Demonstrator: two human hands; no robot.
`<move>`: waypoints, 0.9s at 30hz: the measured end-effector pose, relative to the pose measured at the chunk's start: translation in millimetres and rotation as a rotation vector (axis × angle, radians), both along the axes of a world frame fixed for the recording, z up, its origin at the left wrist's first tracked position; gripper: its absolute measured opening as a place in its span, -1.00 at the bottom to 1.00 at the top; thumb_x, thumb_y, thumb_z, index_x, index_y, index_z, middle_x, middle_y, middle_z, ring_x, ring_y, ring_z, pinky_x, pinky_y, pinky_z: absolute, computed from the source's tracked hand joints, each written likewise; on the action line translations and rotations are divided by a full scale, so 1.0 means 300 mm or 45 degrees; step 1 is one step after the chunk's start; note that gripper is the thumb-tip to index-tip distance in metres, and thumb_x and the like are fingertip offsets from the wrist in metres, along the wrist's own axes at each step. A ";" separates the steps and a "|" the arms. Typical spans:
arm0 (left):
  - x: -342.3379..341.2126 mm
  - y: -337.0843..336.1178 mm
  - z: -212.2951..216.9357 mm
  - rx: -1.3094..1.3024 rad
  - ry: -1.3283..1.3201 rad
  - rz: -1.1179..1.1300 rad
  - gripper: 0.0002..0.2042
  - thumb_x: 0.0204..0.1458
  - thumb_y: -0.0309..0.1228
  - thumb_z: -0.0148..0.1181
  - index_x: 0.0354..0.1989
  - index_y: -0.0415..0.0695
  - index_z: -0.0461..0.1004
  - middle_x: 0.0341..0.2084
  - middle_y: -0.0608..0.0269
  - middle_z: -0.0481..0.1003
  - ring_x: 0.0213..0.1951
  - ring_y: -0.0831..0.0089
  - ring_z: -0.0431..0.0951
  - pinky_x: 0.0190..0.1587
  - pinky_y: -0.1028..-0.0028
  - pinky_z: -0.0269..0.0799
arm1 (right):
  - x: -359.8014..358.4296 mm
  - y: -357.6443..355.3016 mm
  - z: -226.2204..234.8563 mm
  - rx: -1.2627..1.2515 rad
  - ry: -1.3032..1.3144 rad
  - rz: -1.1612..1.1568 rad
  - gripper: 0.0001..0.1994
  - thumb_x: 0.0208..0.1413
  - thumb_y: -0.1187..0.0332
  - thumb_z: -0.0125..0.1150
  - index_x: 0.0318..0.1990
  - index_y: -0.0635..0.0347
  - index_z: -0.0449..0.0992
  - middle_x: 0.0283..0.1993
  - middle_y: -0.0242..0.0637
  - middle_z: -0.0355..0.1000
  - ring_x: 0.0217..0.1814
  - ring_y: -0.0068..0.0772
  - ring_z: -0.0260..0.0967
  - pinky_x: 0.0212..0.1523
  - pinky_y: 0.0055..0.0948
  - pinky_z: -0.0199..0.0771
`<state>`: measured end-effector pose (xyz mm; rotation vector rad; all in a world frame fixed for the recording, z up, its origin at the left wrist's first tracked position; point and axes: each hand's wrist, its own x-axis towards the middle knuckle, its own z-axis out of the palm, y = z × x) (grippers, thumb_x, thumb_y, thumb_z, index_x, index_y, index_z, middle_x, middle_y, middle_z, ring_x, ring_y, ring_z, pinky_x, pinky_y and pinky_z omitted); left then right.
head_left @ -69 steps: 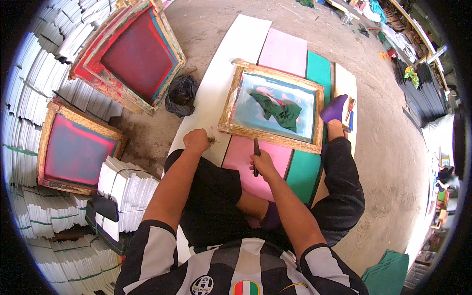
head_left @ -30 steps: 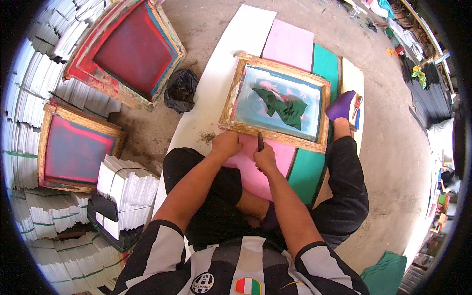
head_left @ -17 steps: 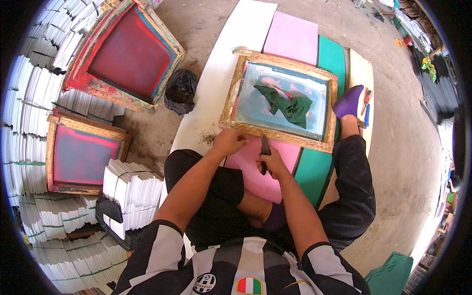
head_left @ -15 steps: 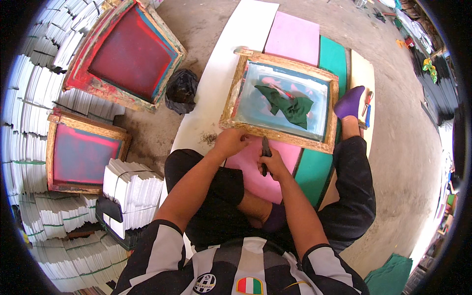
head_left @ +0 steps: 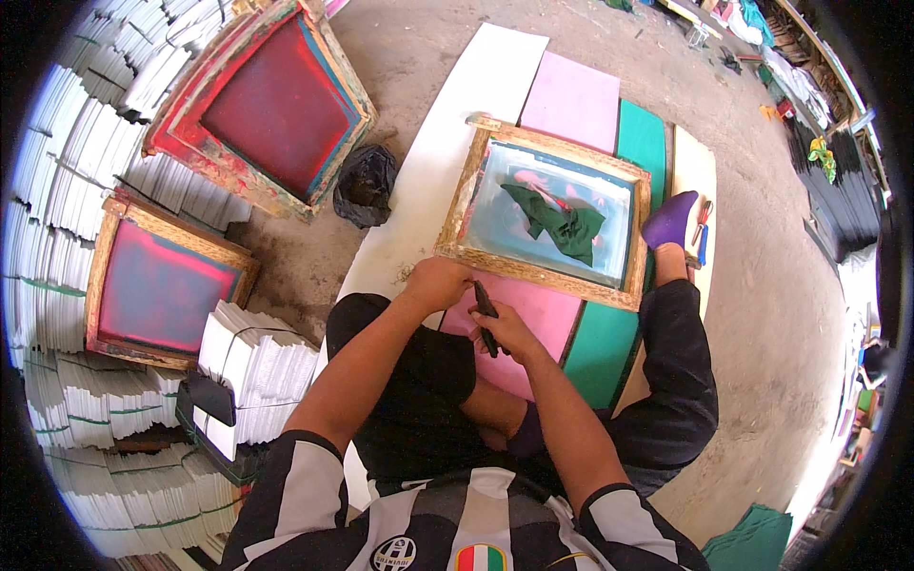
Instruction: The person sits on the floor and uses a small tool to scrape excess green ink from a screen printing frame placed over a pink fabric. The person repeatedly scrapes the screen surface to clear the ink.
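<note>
A wooden screen-printing frame (head_left: 457, 211) with pale blue mesh lies on coloured boards on the floor, a dark green rag (head_left: 562, 224) crumpled inside it. My left hand (head_left: 433, 283) rests at the frame's near-left corner, fingers curled against its wooden edge. My right hand (head_left: 503, 328) sits just beside it over the pink board (head_left: 543, 314), closed around a thin black tool (head_left: 486, 306) that points up toward the frame.
Two more red-meshed wooden frames (head_left: 276, 100) (head_left: 157, 285) lean on stacks of white sheets (head_left: 252, 371) at the left. A black bag (head_left: 365, 183) lies on the concrete. White (head_left: 447, 143), pink (head_left: 571, 95) and green (head_left: 609, 352) boards spread ahead; scissors (head_left: 703, 214) lie by my purple-socked foot (head_left: 669, 221).
My left hand slid right along the frame's near edge to the corner. My right hand, still gripping the black tool, came closer to it. The view shifted slightly forward.
</note>
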<state>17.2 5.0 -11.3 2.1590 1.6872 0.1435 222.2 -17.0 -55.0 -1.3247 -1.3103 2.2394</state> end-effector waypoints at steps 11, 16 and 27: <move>-0.129 0.008 0.043 -0.300 0.343 0.515 -0.77 -0.01 -0.34 0.19 -0.25 -0.19 0.63 -0.24 -0.03 0.62 -0.15 0.04 0.64 -0.15 0.14 0.57 | 0.080 0.045 0.018 -0.072 -0.280 -0.122 -0.53 0.28 0.09 0.06 0.21 0.18 0.25 -0.20 -0.09 0.49 -0.32 -0.24 0.53 -0.40 -0.21 0.50; -0.140 -0.006 0.032 -0.357 0.290 0.699 -0.79 0.01 -0.39 0.20 -0.22 -0.16 0.64 -0.19 -0.01 0.62 -0.11 0.12 0.65 -0.12 0.23 0.57 | 0.100 0.077 0.081 -0.007 -0.352 -0.157 -0.65 0.22 0.18 0.11 -0.06 0.31 0.36 -0.37 -0.18 0.42 -0.50 -0.29 0.46 -0.53 -0.30 0.49; -0.136 -0.013 0.008 -0.351 0.331 0.760 -0.79 0.02 -0.42 0.19 -0.20 -0.13 0.66 -0.18 0.01 0.63 -0.09 0.15 0.65 -0.10 0.27 0.57 | 0.136 0.162 -0.044 0.264 -0.530 0.047 -0.71 0.12 0.30 0.10 -0.08 0.29 0.39 -0.50 -0.22 0.35 -0.61 -0.32 0.35 -0.61 -0.29 0.45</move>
